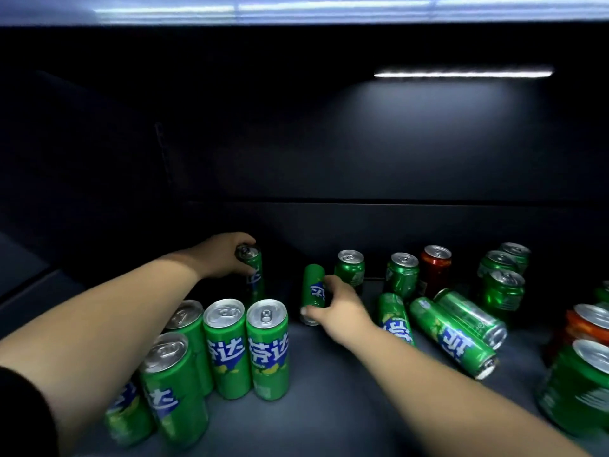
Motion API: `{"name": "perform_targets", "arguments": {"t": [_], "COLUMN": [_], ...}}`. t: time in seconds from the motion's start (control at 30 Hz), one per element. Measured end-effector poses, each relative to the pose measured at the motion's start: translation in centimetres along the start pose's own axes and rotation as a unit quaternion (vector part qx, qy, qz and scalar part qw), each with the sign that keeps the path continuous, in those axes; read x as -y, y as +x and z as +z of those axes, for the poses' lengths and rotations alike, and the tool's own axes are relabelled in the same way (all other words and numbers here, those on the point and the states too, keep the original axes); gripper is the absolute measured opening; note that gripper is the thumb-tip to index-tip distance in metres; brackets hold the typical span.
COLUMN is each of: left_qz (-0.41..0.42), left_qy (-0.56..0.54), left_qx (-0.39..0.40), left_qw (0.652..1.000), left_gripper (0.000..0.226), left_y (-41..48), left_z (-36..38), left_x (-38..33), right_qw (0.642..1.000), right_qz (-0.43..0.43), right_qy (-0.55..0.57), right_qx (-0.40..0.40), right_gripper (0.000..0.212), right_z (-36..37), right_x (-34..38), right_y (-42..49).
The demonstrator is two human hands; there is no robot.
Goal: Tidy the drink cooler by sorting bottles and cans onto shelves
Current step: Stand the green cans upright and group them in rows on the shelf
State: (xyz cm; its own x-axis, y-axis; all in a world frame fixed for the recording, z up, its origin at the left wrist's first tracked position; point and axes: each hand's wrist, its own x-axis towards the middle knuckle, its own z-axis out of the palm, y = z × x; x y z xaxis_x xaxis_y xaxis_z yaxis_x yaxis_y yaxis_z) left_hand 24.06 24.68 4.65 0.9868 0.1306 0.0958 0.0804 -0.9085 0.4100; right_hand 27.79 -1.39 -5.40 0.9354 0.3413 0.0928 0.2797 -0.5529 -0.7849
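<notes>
The left hand (224,255) has its fingers (245,240) wrapped around the top of a tall green can (253,275). That can stands up at the back of the shelf (329,374), just behind a tidy bunch.

The right hand (339,308) has its fingers curled around another slim green can (313,291). This one is lying down or tipped, near the middle of the shelf. I cannot tell if it is lifted off the shelf yet.

On the left, a group of tall green cans (227,347) stands up close together. That part looks done.

To the right of the right hand, three more tall green cans (454,331) lie on their sides. They need to be stood up, I think.

Farther back, short green cans (402,272) stand in a loose row, with a red can (435,265) mixed in. More short cans sit at the far right, some green, some orange-red (586,321).

So the job looks partly done. One neat group is made, and many cans are left to sort. I see no bottles here.
</notes>
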Motion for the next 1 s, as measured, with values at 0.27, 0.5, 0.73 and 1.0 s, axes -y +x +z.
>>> {"name": "perform_targets", "arguments": {"t": [0.27,0.5,0.73,1.0], "left_qz": [0.007,0.001,0.035,0.134], "left_qy": [-0.010,-0.035,-0.027,-0.094], "left_qx": [-0.022,-0.024,-0.042,-0.029], "left_qw": [1.000,0.999,0.998,0.986], "left_gripper": [0.059,0.056,0.058,0.058], "left_y": [-0.3,-1.7,-4.1,-6.4], "left_z": [0.2,0.4,-2.4,-4.2], "left_x": [-0.5,-1.1,-4.2,-11.5], "right_qw": [0.990,0.970,0.959,0.950], "right_qz": [0.071,0.012,-0.061,-0.090], "right_qy": [0.029,0.108,0.105,0.123], "right_qx": [-0.117,-0.216,-0.256,-0.273], "right_gripper": [0.072,0.067,0.062,0.064], "right_z": [4.8,5.1,0.9,-5.2], "right_x": [0.6,0.1,1.0,0.9], "right_y": [1.4,0.2,-2.3,-8.7]}}
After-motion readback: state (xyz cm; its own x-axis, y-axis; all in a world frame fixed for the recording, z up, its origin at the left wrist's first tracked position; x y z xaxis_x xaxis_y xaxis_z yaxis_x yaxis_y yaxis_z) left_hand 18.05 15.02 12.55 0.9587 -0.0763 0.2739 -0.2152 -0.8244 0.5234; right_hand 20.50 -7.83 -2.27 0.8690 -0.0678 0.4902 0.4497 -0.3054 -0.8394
